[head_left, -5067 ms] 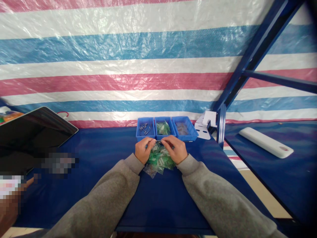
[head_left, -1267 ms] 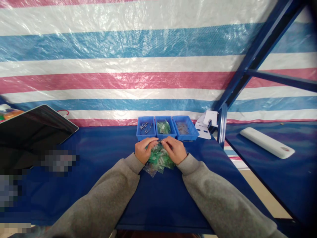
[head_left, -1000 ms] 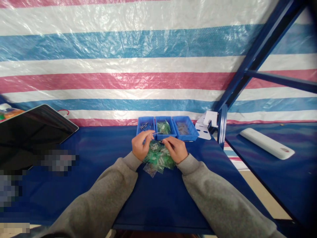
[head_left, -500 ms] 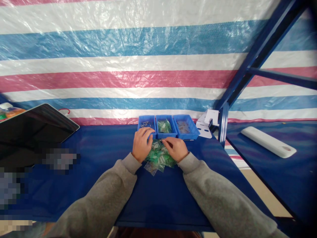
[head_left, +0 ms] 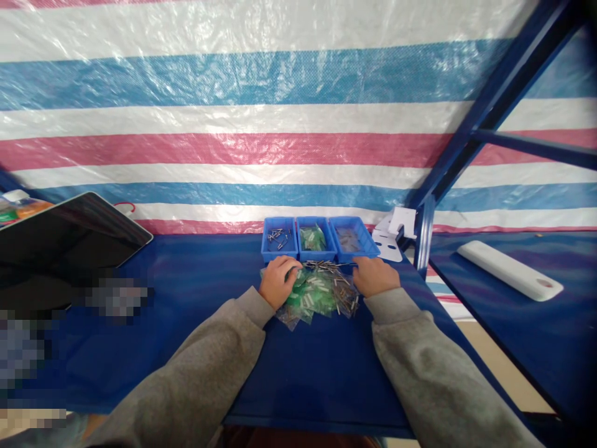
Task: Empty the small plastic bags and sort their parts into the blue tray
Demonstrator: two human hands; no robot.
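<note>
A heap of small clear plastic bags [head_left: 314, 298], some with green in them, lies on the blue table. My left hand [head_left: 278, 283] rests at the heap's left edge, fingers curved and thumb apart, with a gap between them. At the right side, my right hand [head_left: 377, 275] has its fingers curled together beside the far right of the heap; what they hold, if anything, is hidden. Loose thin metal pins [head_left: 321, 266] lie along the heap's far edge, between both hands. Bags with brownish metal pieces [head_left: 345, 294] form the heap's right part.
Behind the heap stand three blue bins: the left bin [head_left: 278, 256] with metal pins, the middle bin [head_left: 317, 256] with green bags, the right bin [head_left: 359, 256] with clear bags. White paper pieces [head_left: 388, 246], a dark screen [head_left: 79, 242] and a white oblong device [head_left: 508, 269] are around.
My right hand has moved right, off the heap, uncovering metal pins and brownish pieces. My left hand has come down nearer, away from the left bin.
</note>
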